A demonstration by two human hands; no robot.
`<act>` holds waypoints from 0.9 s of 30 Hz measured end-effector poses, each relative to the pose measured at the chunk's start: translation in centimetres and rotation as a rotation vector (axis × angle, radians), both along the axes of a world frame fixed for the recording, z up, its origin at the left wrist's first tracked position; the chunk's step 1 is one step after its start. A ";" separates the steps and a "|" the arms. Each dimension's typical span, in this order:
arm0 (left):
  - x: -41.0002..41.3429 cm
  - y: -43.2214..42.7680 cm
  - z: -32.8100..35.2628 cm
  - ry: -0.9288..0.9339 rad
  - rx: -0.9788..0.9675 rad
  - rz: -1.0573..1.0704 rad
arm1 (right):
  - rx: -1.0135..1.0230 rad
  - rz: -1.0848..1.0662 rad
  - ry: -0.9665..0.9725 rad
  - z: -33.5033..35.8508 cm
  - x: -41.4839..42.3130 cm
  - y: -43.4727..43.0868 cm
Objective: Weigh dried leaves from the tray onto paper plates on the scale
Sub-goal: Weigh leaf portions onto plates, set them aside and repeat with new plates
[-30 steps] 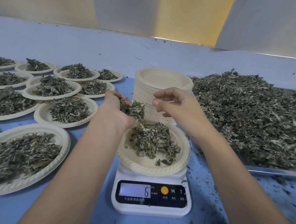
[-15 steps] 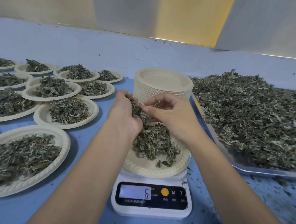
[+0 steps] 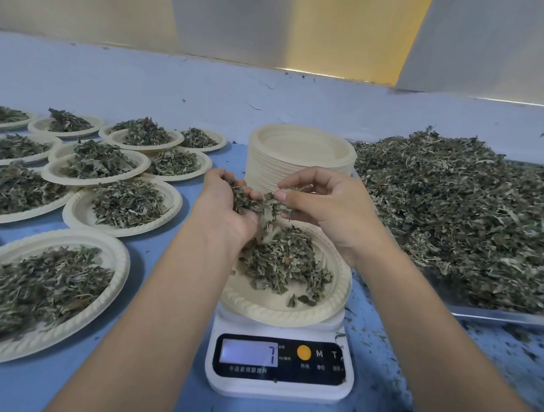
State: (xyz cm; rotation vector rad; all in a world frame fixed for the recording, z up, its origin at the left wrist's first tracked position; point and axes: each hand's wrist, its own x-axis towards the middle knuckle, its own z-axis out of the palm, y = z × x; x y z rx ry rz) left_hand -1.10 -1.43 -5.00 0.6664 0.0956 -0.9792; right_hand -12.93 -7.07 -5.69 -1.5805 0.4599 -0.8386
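On the left, many full plates (image 3: 40, 285) sit close together on the blue table (image 3: 26, 391). Each one has a heap of dry leaves on it, and some rims touch or overlap.

Next comes the left hand (image 3: 226, 207). It is cupped, with its fingers curled round a clump (image 3: 247, 200) of leaves. It hangs over the left side of the plate (image 3: 273, 310) in the middle. That plate sits on top of a white scale (image 3: 278, 387) and has a small heap (image 3: 285, 261) of leaves in it. The screen (image 3: 248, 352) on the front of the scale shows a 7.

Behind the scale stands a tall stack (image 3: 299, 155) of clean plates.

The right hand (image 3: 327, 208) is over the back of the plate, just beside the left hand. Its thumb and fingers pinch some leaves at the edge of the clump. A few leaves hang down from the two hands toward the heap.

On the right is a metal tray (image 3: 507, 316). It is piled high with a big mound of leaves (image 3: 464, 219). Small green bits (image 3: 518, 335) lie on the table in front of the tray and beside the scale.
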 end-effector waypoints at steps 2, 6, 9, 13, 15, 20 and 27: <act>0.1 0.0 -0.1 -0.007 -0.002 -0.002 | 0.021 0.008 -0.011 0.1 -0.1 -0.1; 0.2 0.0 -0.2 -0.004 0.005 -0.010 | 0.033 0.012 -0.025 0.1 -0.2 -0.2; 0.0 0.1 -0.2 -0.002 0.020 -0.008 | 0.059 0.023 -0.053 0.1 -0.2 -0.3; -0.6 0.1 0.1 -0.036 0.041 -0.017 | 0.135 0.067 -0.134 0.0 0.1 -0.3; -1.0 0.0 0.4 -0.032 0.021 -0.024 | 0.157 0.068 -0.170 -0.1 0.4 0.0; -1.7 0.3 1.1 0.051 -0.021 -0.072 | -0.006 -0.035 -0.134 -0.1 0.9 0.9; -1.9 -0.3 2.9 0.090 -0.071 -0.066 | 0.011 -0.085 -0.210 0.8 1.2 1.1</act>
